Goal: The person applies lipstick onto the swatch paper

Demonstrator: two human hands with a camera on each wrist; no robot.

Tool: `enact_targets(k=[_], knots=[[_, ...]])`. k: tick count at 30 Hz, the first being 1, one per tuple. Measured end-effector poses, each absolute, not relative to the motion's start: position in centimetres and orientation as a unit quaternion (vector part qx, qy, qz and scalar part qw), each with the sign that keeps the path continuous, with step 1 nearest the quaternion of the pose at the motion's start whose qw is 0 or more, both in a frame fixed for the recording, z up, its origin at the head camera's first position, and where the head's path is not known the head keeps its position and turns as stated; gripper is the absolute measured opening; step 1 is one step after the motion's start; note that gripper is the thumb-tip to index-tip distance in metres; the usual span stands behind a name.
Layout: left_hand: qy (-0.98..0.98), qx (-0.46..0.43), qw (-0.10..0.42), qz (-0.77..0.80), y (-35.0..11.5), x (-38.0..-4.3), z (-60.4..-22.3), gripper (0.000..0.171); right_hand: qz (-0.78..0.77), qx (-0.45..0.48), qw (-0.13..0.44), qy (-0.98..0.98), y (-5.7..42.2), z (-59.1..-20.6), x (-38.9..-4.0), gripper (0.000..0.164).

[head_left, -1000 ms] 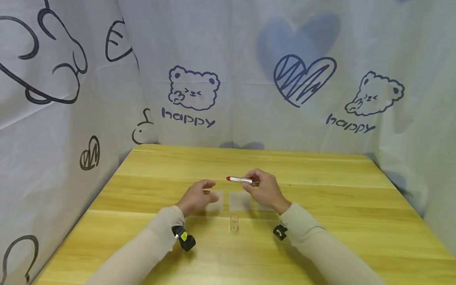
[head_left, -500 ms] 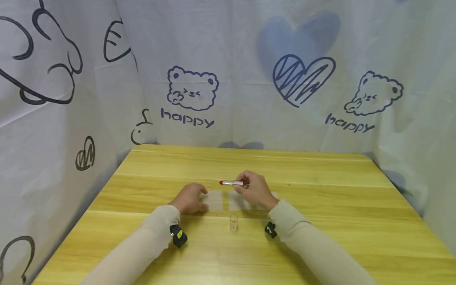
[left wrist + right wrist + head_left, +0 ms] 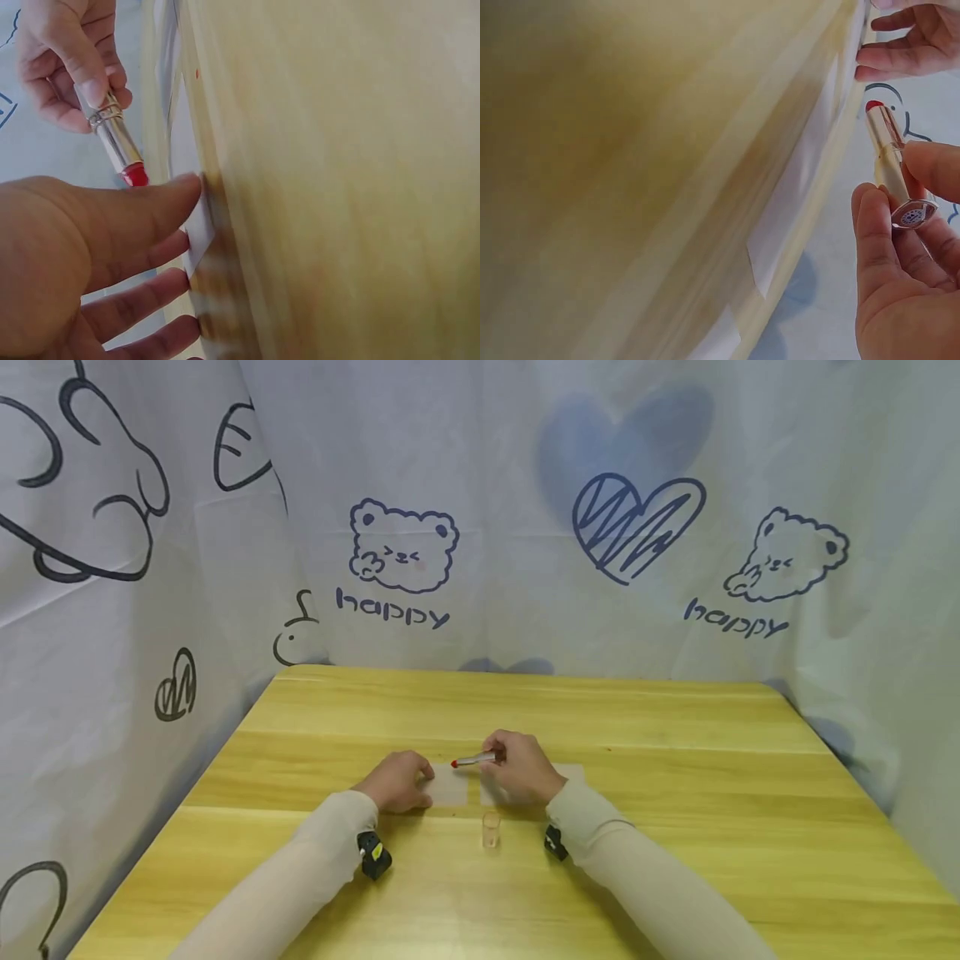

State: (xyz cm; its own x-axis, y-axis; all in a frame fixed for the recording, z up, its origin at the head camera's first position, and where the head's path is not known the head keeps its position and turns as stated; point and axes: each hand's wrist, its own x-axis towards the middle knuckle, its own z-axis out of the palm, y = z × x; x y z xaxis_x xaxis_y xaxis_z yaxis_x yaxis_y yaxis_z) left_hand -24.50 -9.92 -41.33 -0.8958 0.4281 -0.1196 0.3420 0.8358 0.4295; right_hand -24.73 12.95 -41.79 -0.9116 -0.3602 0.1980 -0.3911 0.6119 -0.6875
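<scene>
At the head view's lower centre, the right hand (image 3: pixel 522 768) pinches a red lipstick (image 3: pixel 476 759); the left hand (image 3: pixel 393 781), fingers apart, is at a white paper piece (image 3: pixel 452 788).

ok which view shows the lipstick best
The right wrist view: the lipstick appears large, from its red tip to its base label, though the right hand covers part. The left wrist view shows the tip and metallic tube, rear end hidden by fingers; the head view shows it small.

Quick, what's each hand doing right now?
Left hand: open, fingertips by the leftmost flat white paper rectangle, gripping nothing.
Right hand: holding a red lipstick in a shiny tube.
</scene>
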Motion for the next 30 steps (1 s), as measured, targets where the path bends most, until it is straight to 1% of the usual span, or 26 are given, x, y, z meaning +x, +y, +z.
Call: enact_targets(k=[3,6,11,17,24,30], knots=[[0.952,0.208,0.105,0.197,-9.9,-24.7,-41.2,0.030,0.381,0.215,0.012,-0.899,12.7,-41.7,-25.0,0.014],[0.952,0.213,0.103,0.193,-9.9,-24.8,-41.1,0.029,0.370,0.217,0.015,-0.903,12.3,-41.6,-25.2,0.014],[0.954,0.210,0.097,0.189,-9.9,-24.9,-41.0,0.032,0.354,0.226,0.016,-0.907,11.9,-41.5,-25.5,0.013],[0.956,0.199,0.103,0.192,-9.9,-24.9,-40.9,0.033,0.334,0.234,0.011,-0.913,11.5,-41.6,-25.9,0.015],[0.957,0.189,0.114,0.189,-9.9,-24.9,-40.8,0.032,0.314,0.243,0.012,-0.918,11.2,-41.8,-26.3,0.013],[0.956,0.184,0.115,0.196,-9.9,-24.8,-41.1,0.033,0.298,0.253,0.014,-0.921,11.0,-41.4,-26.0,0.012]])
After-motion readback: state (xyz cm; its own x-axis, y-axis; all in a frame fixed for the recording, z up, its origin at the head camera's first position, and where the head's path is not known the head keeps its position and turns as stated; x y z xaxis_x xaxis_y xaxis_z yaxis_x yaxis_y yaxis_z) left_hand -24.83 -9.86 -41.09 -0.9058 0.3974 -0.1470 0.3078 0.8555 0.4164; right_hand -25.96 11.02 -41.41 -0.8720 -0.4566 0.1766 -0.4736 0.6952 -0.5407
